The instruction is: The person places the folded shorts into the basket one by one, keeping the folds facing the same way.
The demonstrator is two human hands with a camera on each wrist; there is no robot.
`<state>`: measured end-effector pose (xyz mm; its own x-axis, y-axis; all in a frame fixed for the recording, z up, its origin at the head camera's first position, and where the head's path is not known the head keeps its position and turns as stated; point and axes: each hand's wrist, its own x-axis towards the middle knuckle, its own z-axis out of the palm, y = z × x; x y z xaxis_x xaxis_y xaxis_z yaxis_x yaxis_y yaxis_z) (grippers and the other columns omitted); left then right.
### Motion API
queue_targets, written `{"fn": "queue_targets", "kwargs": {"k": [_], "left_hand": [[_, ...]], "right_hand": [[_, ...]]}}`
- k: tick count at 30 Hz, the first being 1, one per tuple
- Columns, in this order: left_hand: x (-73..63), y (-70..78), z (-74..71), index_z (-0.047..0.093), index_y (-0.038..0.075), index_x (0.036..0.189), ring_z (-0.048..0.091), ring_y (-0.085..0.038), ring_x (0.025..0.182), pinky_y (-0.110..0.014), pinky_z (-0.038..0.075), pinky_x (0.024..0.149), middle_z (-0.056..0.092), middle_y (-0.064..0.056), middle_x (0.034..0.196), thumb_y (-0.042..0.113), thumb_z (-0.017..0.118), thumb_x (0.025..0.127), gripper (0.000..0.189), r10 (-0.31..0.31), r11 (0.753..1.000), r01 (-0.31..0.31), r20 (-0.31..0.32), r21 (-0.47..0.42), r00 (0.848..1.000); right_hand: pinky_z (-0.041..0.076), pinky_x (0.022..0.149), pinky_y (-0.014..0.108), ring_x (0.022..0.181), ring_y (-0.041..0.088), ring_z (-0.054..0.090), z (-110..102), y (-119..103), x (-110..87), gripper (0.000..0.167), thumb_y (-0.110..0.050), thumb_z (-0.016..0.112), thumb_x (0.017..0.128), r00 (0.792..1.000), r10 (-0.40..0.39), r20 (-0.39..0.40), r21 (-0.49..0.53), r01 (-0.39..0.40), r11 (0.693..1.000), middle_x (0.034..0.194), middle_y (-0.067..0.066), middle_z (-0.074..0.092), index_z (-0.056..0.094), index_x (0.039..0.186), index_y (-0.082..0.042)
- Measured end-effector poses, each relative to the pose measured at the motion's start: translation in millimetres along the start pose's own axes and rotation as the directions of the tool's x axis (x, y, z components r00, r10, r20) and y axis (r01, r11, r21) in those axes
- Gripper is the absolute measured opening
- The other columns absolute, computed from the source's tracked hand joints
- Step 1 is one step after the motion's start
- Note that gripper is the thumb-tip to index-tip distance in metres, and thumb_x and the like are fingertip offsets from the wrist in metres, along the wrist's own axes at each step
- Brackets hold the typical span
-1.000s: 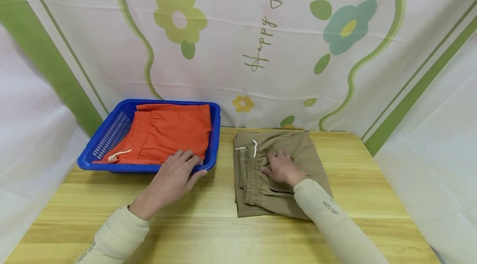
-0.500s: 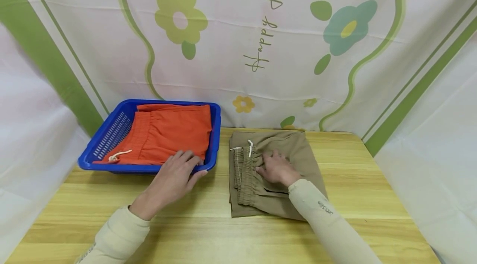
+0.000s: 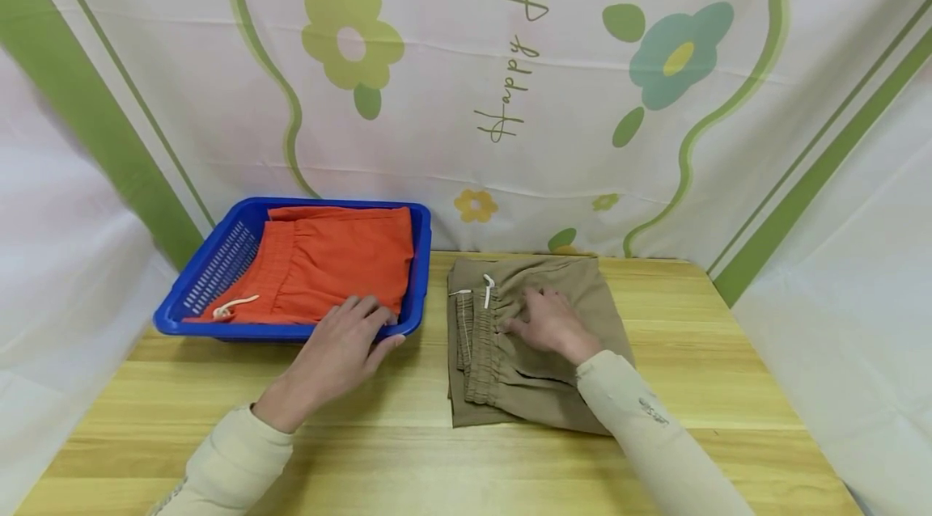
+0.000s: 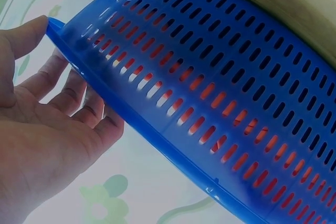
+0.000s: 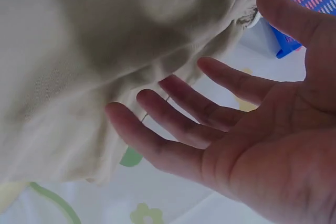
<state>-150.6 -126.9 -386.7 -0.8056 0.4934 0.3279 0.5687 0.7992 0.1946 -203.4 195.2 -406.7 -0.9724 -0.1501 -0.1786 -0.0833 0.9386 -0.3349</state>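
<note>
A blue plastic basket (image 3: 247, 330) with slotted sides stands at the left of the table. Folded orange drawstring shorts (image 3: 349, 257) lie inside it. My left hand (image 3: 331, 354) grips the basket's near rim close to its right corner, fingers over the edge and thumb on the outside, as the left wrist view also shows. To the right, folded khaki shorts (image 3: 539, 407) lie flat, elastic waistband to the left and white drawstring showing. My right hand (image 3: 549, 326) rests on them with spread fingers; in the right wrist view the fingers (image 5: 157, 145) are loosely extended against the cloth.
The wood-grain table (image 3: 408, 467) ends at the back against a printed cloth backdrop (image 3: 437, 95) with flowers and lettering. White cloth sides close in on the left and right. Bare tabletop shows in front of the basket and right of the khaki shorts.
The khaki shorts have slid slightly left under my right hand, which has since shifted a little to the right across them. My left hand keeps its place on the basket rim.
</note>
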Motion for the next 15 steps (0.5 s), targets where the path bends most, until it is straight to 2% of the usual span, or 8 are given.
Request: {"fn": "queue_targets", "kwargs": {"k": [3,9,15], "left_hand": [[0.1,0.3,-0.1,0.073,0.007,0.105,0.054,-0.024,0.089,-0.042,0.052,0.077,0.061,-0.004,0.098,0.029,0.074,0.095,0.024,0.0,1.0,0.0,0.002,-0.002,1.0],[0.3,0.8,-0.5,0.073,0.007,0.106,0.055,-0.024,0.09,-0.042,0.052,0.077,0.061,-0.004,0.099,0.029,0.074,0.095,0.024,0.002,1.0,-0.002,0.006,0.006,1.0],[0.7,1.8,-1.6,0.073,0.007,0.107,0.055,-0.025,0.09,-0.043,0.052,0.078,0.061,-0.005,0.099,0.029,0.074,0.095,0.025,0.002,1.0,-0.002,0.008,0.016,1.0]], "right_hand": [[0.03,0.112,0.064,0.139,0.052,0.036,-4.0,1.6,-3.7,0.071,-0.043,0.07,0.096,1.0,-0.017,-0.02,0.001,0.017,1.0,0.151,0.031,0.04,0.048,0.148,0.0],[0.039,0.106,0.063,0.13,0.049,0.049,-12.0,10.4,-12.4,0.065,-0.037,0.072,0.095,0.994,-0.078,-0.074,0.003,0.078,0.997,0.14,0.028,0.054,0.053,0.141,0.004],[0.044,0.101,0.063,0.124,0.048,0.053,-22.2,25.3,-21.2,0.061,-0.034,0.071,0.096,0.988,-0.105,-0.11,-0.02,0.104,0.994,0.136,0.028,0.057,0.054,0.14,0.005]]}}
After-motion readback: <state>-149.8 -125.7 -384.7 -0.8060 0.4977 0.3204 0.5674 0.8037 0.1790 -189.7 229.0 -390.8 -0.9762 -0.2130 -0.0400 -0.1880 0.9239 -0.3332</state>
